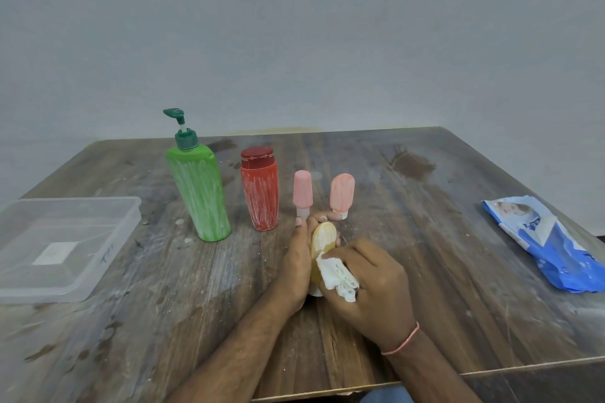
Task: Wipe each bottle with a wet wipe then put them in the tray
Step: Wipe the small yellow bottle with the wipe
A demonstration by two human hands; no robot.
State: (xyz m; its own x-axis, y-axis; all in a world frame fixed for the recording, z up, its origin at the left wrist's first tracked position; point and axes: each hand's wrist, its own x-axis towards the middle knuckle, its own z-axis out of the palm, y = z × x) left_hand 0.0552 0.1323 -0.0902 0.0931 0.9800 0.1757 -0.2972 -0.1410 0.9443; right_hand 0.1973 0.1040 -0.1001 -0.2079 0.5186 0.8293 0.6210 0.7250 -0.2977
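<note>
1. Wiping is under way: the left hand (296, 258) grips the yellow bottle (322, 247) above the table (458, 288), near its front edge.
2. The right hand (373, 285) pinches the wet wipe (337, 276) against the bottle's side.
3. The bottle's long axis runs away from the person, white cap nearest them.
4. Next, I judge: finish rubbing, then carry it left to the tray (65, 239).

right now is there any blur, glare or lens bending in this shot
Head view: soft, even light, no hard shadows; the wide lens bows the worn wooden table edges; the clear plastic tray at the left rim looks smeared; the hands and the yellow bottle are fairly sharp; no strong glare.
</note>
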